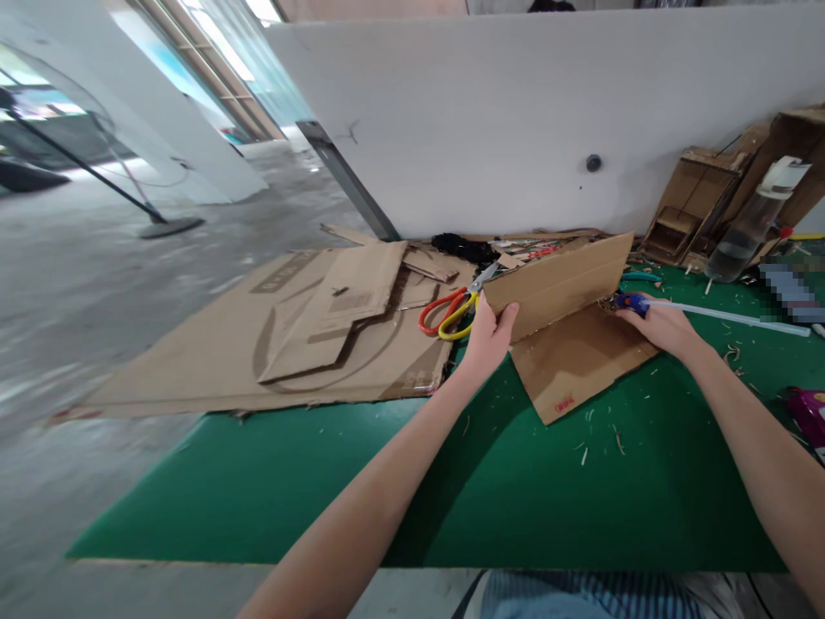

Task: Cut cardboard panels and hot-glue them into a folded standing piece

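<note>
My left hand (pixel 491 331) is closed on the left end of an upright cardboard panel (pixel 560 288), thumb on its near face. The panel's lower edge meets a flat cardboard piece (pixel 577 365) with a small red print, lying on the green table. In my right hand (pixel 661 325) is a small blue hot glue gun (pixel 632 303), its tip at the right end of the seam between the two pieces. A long translucent glue stick (pixel 728 316) sticks out behind it to the right. Scissors (pixel 455 314) with red and yellow handles lie just left of my left hand.
Large cardboard sheets (pixel 212 344) cover the left of the green table (pixel 290 481). A white partition (pixel 483 129) stands behind it. On the right are a cardboard construction (pixel 689 202), a clear bottle (pixel 751 228), a blurred-out phone-like object (pixel 790 291) and a purple item (pixel 809 417).
</note>
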`<state>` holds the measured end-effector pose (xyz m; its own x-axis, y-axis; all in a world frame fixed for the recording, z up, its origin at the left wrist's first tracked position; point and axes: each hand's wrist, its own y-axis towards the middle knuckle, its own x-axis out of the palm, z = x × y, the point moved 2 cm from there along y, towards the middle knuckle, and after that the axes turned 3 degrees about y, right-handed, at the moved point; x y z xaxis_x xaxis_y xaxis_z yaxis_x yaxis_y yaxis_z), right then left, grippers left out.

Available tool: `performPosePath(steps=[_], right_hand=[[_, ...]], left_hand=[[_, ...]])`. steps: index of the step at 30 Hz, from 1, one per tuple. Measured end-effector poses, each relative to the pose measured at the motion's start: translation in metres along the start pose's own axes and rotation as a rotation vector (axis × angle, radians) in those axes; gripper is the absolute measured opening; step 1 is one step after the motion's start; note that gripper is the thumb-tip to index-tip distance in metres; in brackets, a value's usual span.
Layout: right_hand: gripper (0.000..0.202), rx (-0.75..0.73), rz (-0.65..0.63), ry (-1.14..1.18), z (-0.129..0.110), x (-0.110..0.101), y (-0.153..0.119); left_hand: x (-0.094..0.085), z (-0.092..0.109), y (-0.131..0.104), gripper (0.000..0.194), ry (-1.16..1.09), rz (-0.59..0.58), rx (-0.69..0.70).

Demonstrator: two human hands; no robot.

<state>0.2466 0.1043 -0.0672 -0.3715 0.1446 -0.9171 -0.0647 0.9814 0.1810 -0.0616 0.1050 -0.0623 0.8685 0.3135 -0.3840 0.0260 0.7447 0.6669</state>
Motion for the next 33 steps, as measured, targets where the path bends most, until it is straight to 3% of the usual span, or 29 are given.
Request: performPosePath(steps=[11, 21, 33], right_hand=[[0.071, 0.031, 0.02, -0.022, 0.007, 0.0, 0.001], [0.059, 0.021, 0.076, -0.077, 0.015, 0.004, 0.003], [0.063, 0.052, 0.084, -0.102, 0.024, 0.008, 0.005]], left_hand=[[0.0, 0.003, 0.0, 0.033, -0.012, -0.016, -0.017], [0.0, 0.004, 0.002, 0.032, -0.016, -0.017, 0.012], [0.0, 0.003, 0.002, 0.031, -0.028, -0.015, 0.01]])
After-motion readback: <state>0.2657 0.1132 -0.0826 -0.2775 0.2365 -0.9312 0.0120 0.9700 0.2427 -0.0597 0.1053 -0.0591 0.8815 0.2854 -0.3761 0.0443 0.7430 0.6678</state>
